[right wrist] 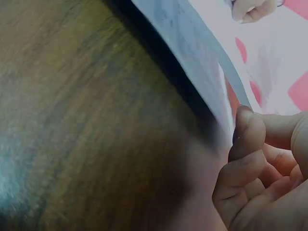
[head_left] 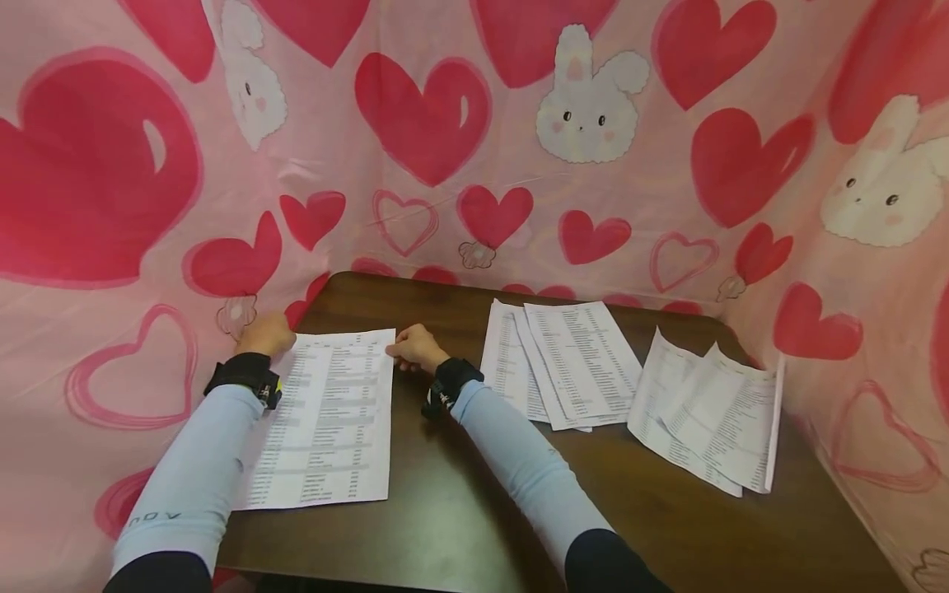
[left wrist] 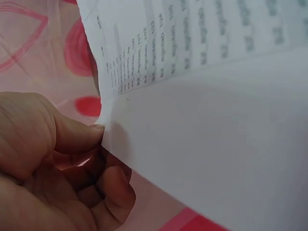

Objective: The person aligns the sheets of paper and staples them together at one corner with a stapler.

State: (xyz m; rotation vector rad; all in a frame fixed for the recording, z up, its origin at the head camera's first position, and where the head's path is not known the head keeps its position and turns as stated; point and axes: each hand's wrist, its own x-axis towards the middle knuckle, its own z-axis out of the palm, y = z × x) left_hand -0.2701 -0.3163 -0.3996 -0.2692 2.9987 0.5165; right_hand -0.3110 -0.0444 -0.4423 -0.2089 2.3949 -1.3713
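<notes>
A printed sheet of paper [head_left: 337, 420], covered in columns of small text, lies at the left of the table. At its far left corner my left hand [head_left: 267, 333] pinches the edge between thumb and fingers; the left wrist view shows the thumb [left wrist: 79, 137] on the paper's margin. My right hand [head_left: 418, 347] pinches the far right corner. In the right wrist view the paper [right wrist: 192, 53] bows up off the wood near the thumb and forefinger. Whether one sheet or several are held cannot be told.
Right of my right arm, overlapping printed sheets [head_left: 582, 358] lie on the brown table [head_left: 460, 511]. Farther right is another group of curled, creased sheets [head_left: 712, 416]. A pink curtain [head_left: 445, 222] with hearts and rabbits surrounds the table's back and sides.
</notes>
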